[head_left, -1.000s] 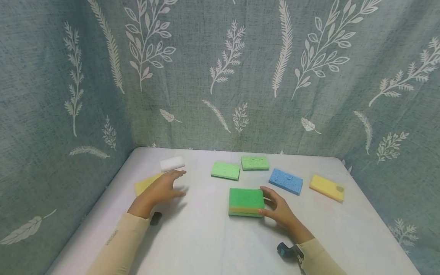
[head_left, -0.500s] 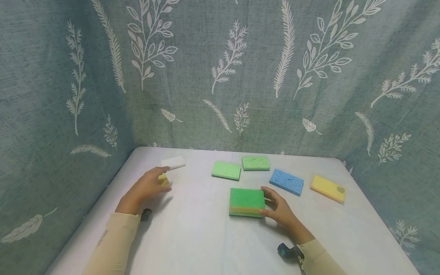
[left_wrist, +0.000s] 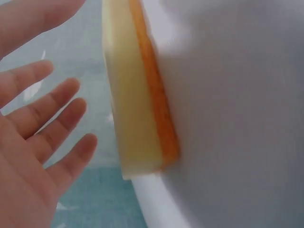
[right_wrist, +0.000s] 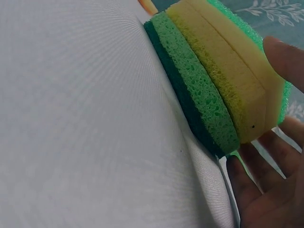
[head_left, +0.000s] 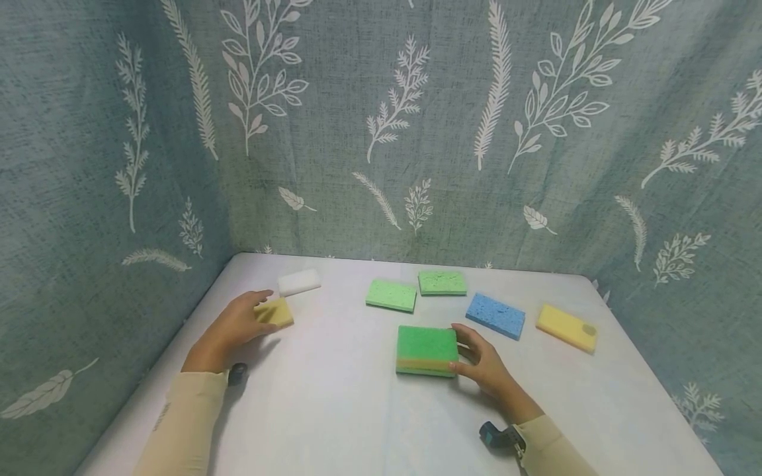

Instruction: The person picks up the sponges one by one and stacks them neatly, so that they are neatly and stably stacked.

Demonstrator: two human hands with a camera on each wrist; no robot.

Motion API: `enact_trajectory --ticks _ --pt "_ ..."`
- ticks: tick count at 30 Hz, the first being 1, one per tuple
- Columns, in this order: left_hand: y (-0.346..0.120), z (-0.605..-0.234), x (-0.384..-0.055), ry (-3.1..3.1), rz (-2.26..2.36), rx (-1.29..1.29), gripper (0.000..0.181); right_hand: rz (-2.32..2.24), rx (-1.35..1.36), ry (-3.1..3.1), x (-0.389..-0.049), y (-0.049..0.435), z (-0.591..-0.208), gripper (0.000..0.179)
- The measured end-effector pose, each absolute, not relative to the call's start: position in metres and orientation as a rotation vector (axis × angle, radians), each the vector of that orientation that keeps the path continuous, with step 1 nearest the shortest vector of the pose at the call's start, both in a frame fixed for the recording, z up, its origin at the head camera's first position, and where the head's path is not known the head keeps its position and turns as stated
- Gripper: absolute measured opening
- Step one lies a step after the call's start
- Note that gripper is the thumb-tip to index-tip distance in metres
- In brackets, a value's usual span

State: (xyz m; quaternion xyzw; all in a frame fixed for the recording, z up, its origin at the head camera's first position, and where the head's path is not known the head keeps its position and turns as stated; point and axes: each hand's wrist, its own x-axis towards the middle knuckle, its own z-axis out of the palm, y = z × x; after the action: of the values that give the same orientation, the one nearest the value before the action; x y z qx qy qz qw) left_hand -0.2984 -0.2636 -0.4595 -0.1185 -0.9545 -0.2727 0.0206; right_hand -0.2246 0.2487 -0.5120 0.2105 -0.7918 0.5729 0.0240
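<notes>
My left hand (head_left: 238,320) is around the left end of a yellow sponge (head_left: 276,313), thumb on the near side and fingers on the far side. The left wrist view shows this sponge with an orange layer (left_wrist: 159,104) against the table; the spread fingers (left_wrist: 52,114) are clear of it. My right hand (head_left: 483,360) holds the right side of a stack of two thick sponges (head_left: 426,350), thumb in front, fingers behind. In the right wrist view, the lower sponge (right_wrist: 197,85) is light green with a dark green pad; the upper one (right_wrist: 232,61) is yellow with a green top.
Behind the stack lie two light green sponges (head_left: 391,295), one farther back and to the right. A blue sponge (head_left: 495,316) and another yellow sponge (head_left: 567,328) lie to the right. A white block (head_left: 299,282) sits at the back left. Patterned curtains (head_left: 333,132) enclose the white table (head_left: 333,410).
My left hand has moved left and slightly toward me, uncovering the right part of the yellow sponge. My right hand and the stack have stayed put.
</notes>
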Motion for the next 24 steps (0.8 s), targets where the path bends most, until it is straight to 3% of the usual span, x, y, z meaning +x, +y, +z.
enact_trajectory --ticks 24 --pt "-0.288 -0.468 -0.292 -3.104 -0.787 -0.187 0.086 1.771 0.642 -2.453 -0.226 0.249 -0.516 0.076"
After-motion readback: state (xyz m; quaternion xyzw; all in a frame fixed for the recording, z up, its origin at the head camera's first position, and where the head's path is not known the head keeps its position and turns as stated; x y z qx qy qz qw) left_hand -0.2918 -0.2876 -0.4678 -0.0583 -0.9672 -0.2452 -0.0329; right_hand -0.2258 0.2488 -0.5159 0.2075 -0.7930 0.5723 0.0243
